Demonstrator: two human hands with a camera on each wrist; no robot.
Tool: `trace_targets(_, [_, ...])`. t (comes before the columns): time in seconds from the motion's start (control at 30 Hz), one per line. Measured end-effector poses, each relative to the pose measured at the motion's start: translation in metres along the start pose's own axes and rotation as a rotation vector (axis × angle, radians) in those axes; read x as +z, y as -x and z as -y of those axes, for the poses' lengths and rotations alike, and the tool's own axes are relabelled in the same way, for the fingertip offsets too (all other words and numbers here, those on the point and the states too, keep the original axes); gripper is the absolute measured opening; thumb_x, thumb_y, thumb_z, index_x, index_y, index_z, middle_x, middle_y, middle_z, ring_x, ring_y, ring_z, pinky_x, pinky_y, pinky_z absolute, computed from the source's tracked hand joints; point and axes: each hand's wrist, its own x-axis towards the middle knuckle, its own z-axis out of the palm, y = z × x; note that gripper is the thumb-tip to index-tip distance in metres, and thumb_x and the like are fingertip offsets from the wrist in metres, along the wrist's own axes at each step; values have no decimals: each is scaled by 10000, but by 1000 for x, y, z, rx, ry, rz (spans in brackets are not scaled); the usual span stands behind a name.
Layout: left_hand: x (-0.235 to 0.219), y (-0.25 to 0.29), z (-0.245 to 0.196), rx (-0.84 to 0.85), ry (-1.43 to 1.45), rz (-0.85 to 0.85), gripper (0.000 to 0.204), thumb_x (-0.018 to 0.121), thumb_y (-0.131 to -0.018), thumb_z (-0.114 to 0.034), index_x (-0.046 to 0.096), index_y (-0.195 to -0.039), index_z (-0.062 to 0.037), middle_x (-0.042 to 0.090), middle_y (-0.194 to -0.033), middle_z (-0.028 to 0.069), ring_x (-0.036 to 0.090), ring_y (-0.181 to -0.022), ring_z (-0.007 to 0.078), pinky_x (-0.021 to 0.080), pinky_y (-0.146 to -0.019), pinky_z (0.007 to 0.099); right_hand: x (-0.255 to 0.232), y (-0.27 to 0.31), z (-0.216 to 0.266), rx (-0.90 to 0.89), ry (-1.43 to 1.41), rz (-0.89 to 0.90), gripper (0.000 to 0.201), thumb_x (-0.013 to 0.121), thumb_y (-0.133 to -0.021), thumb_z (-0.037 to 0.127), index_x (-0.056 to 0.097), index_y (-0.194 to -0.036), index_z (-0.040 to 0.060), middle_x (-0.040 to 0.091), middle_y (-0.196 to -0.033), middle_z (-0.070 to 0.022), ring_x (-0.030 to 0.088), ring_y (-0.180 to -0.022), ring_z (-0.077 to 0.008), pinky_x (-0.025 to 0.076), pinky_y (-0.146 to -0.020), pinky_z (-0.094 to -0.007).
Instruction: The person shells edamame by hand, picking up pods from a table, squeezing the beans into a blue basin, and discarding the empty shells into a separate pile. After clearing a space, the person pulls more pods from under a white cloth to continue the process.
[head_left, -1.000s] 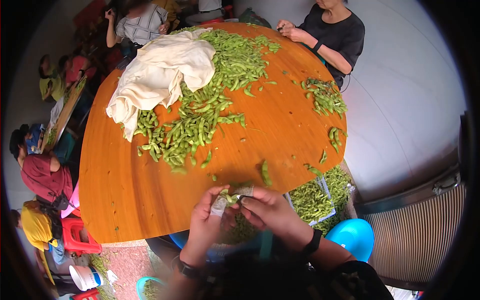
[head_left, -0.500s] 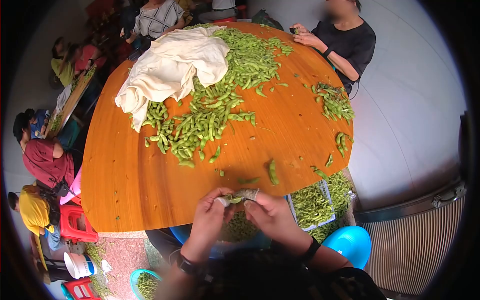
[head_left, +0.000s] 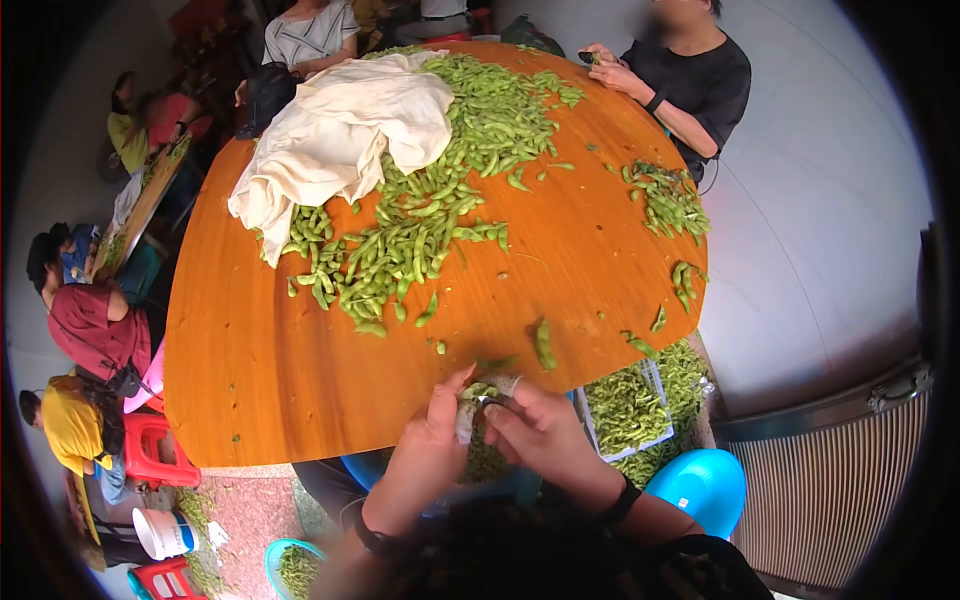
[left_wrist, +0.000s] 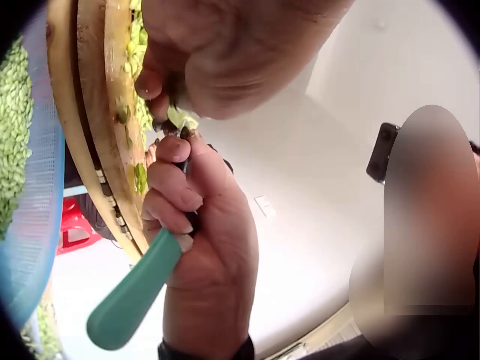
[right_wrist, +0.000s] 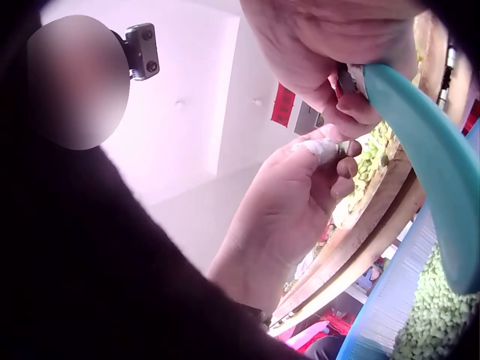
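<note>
Above the table's near edge, my left hand (head_left: 430,450) pinches a green soybean pod (head_left: 480,392). White tape (right_wrist: 319,150) is wound round that thumb. My right hand (head_left: 550,430) is up against the pod from the other side, its index finger in a mesh cover. In its curled fingers it grips a tool with a curved teal handle (left_wrist: 135,296); the tool's dark metal end is mostly hidden by the fingers. Below both hands is a blue basket (left_wrist: 45,225) of shelled green beans (left_wrist: 15,135).
A round wooden table (head_left: 270,400) bears a pod heap (head_left: 400,245) partly under a cream cloth (head_left: 345,110). Loose pods (head_left: 544,345) lie near my hands. A crate of pods (head_left: 625,410) and blue basin (head_left: 705,490) stand right. People sit around; one person (head_left: 690,90) works opposite.
My left hand has turned more upright, its fingers raised, and shifted slightly right against the right hand. The pod between them is tilted differently. The right hand keeps its grip on the tool.
</note>
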Motion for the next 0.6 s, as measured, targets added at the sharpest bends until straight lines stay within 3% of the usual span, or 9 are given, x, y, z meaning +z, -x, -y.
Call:
trace_targets(0.1, [-2,1,1,-6,-53,63,450,544,-899,22,438,-1334,-23,582,-1161,210,624,-1064,387,514,-888,393,-1,1,-3,24,-77,10,192,560,-959,72,591,-1145,38,608,-721,-3,508,-544,-36,411,-478,-209])
trace_targets(0.2, [1,1,5,28,-16,16,404,584,-875,26,509,-1268,-28,607,-1081,186,655,-952,360,528,-828,369,-1,2,-6,11,-130,2,188,559,-961,68,594,-1144,43,607,-735,2,494,-538,-32,400,-474,-201])
trace_targets(0.27, [3,1,6,5,89,-121,304,621,-846,29,592,-1145,-17,621,-948,163,660,-828,326,529,-748,344,-1,2,-6,-2,-153,-4,188,557,-962,68,596,-1145,46,605,-740,6,487,-534,-31,393,-473,-198])
trace_targets(0.37, [6,6,4,-22,4,-150,229,648,-807,22,626,-1035,10,619,-859,154,649,-758,300,518,-693,323,2,3,-4,-13,-172,-2,159,571,-951,62,616,-1103,46,610,-740,5,507,-547,-32,397,-483,-200])
trace_targets(0.43, [8,7,0,-29,-19,-174,243,637,-785,31,621,-1026,13,617,-851,159,645,-754,305,516,-690,328,5,5,-7,-83,16,-31,133,599,-926,45,631,-1054,31,636,-753,-23,564,-600,-53,443,-529,-223])
trace_targets(0.6, [9,8,-3,2,-51,-204,279,572,-721,70,604,-994,24,611,-853,169,633,-745,323,513,-684,341,13,8,-13,-212,142,-74,144,621,-898,28,631,-1041,15,664,-778,-74,617,-680,-86,495,-606,-257])
